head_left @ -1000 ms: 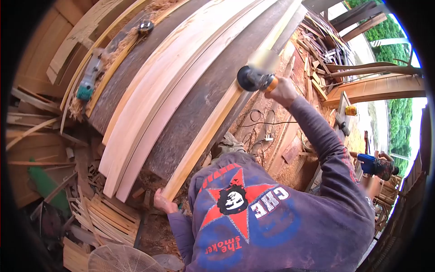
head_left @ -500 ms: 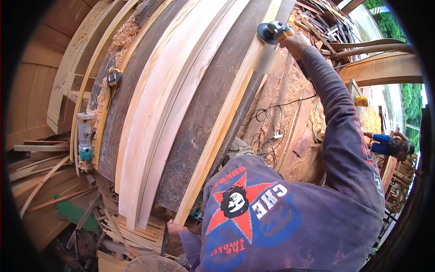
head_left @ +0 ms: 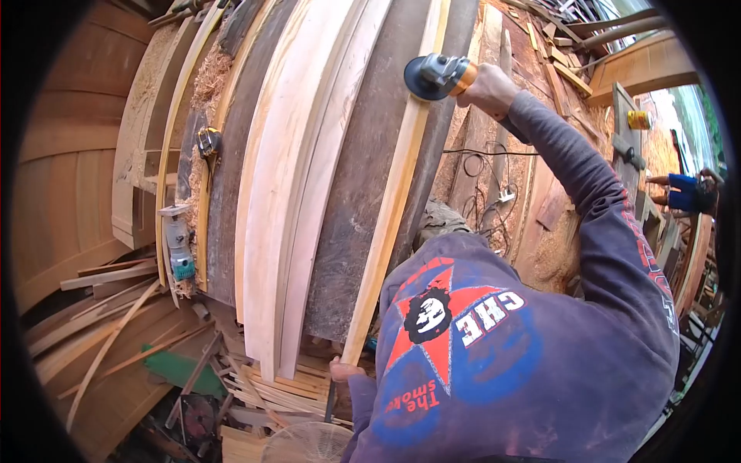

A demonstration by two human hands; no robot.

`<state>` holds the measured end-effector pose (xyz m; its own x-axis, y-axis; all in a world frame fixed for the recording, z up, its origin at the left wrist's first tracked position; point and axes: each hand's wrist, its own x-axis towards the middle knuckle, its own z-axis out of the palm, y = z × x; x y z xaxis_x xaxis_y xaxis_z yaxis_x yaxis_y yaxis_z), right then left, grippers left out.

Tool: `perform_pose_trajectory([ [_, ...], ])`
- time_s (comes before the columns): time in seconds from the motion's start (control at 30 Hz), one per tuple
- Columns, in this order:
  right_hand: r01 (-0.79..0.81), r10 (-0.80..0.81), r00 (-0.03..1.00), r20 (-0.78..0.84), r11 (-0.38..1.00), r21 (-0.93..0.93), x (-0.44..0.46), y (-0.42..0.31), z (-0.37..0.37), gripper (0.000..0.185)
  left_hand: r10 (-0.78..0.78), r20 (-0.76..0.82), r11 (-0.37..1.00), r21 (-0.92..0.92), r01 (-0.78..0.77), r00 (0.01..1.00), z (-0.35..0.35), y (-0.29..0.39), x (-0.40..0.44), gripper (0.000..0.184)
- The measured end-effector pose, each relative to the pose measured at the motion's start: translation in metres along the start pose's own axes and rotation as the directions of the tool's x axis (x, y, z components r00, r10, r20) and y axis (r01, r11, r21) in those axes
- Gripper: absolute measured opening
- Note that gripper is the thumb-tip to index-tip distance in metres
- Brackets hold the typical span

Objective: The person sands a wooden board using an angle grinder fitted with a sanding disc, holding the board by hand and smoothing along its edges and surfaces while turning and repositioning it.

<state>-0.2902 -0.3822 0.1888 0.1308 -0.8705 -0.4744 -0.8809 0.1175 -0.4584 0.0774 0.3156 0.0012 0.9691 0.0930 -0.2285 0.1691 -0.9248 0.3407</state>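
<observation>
Off the bench's (head_left: 351, 185) near end: 1 round wire guard (head_left: 307, 444), then a stack of thin slats (head_left: 285, 392), overlapped, can't count. 1 left hand (head_left: 345, 370) at that end, touching 1 yellow wood strip (head_left: 390, 224); can't tell if fingers are closed on it. Strip runs lengthwise along the bench's right side. Bench top is dark, scuffed timber. At least 2 pale curved boards (head_left: 289, 154) lie left of centre on it. 1 teal-ended power tool (head_left: 179, 251) on the bench's left edge, in shavings; 1 tape measure (head_left: 207, 141) further along. Ground right of the bench: sawdust, planks, 1 looped cord with white plug (head_left: 505, 196). Toward the far end, 1 right hand (head_left: 490, 91), fingers clamped on 1 grinder (head_left: 438, 76). Disc on or just above the strip, can't tell. Wood panelling (head_left: 85, 170) left of bench. Well right: 1 yellow can (head_left: 639, 119), 1 other person (head_left: 687, 191).
</observation>
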Motion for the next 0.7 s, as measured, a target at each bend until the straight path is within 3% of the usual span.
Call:
perform_pose_trajectory([
  [0.13, 0.038, -0.039, 0.998, 0.040, 0.999, 0.006, -0.058, -0.019, 0.033, 0.045, 0.044, 0.030, 0.995, -0.086, -0.041, 0.999, -0.005, 0.009, -0.003, 0.033],
  [0.2, 0.145, -0.146, 0.989, 0.027, 0.989, 0.019, -0.085, -0.021, 0.056, 0.040, -0.111, 0.055, 0.955, -0.270, 0.122, 0.992, -0.003, 0.025, -0.011, 0.032],
  [0.27, 0.178, -0.175, 0.983, 0.063, 0.982, -0.055, -0.116, -0.038, 0.072, 0.038, -0.370, 0.121, 0.753, -0.542, 0.374, 0.921, 0.005, 0.016, -0.001, 0.032],
  [0.4, 0.242, -0.240, 0.970, 0.035, 0.968, -0.067, -0.155, -0.044, 0.123, 0.038, -0.269, 0.221, 0.705, -0.619, 0.348, 0.938, 0.001, 0.013, -0.003, 0.030],
  [0.5, 0.185, -0.182, 0.982, 0.051, 0.981, -0.063, -0.195, -0.062, 0.148, 0.039, -0.223, 0.328, 0.627, -0.673, 0.393, 0.918, -0.005, 0.019, -0.007, 0.029],
  [0.53, 0.136, -0.131, 0.988, 0.078, 0.989, -0.062, -0.206, -0.069, 0.156, 0.040, -0.175, 0.369, 0.637, -0.665, 0.391, 0.913, 0.006, -0.004, 0.004, 0.028],
  [0.6, 0.189, -0.186, 0.981, 0.055, 0.980, -0.057, -0.223, -0.068, 0.180, 0.039, -0.049, 0.413, 0.649, -0.679, 0.344, 0.909, 0.006, -0.013, 0.004, 0.026],
  [0.7, 0.238, -0.233, 0.969, 0.077, 0.969, -0.064, -0.246, -0.067, 0.213, 0.042, -0.083, 0.471, 0.644, -0.647, 0.408, 0.878, -0.002, -0.009, 0.002, 0.033],
])
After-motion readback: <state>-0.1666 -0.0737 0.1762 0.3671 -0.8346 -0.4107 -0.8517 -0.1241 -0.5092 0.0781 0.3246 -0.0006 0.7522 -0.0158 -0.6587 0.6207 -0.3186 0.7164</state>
